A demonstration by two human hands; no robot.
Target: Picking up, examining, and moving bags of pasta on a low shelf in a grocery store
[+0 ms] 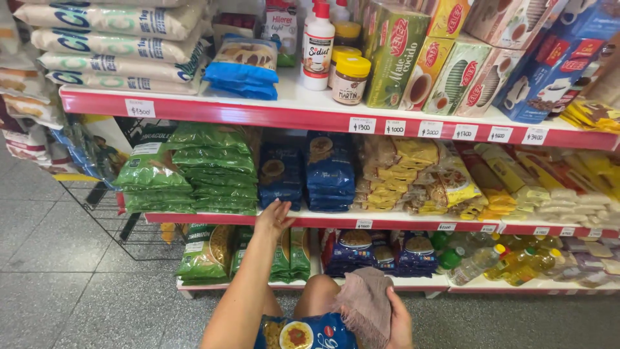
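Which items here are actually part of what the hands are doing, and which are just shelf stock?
In hand:
left hand on middle shelf edge
right hand holding pinkish cloth
blue pasta packet on lap

Just stock:
green packets
blue packets
oil bottles
jars

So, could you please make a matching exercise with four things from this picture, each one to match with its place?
Things:
1. left hand
2. brownish cloth
3. jar with yellow lid
4. oil bottles

Places:
a. top shelf
b. bottom shelf, to the right
c. at the red edge of the middle shelf
d. in the right hand

Pairs: 1-c, 2-d, 3-a, 4-b
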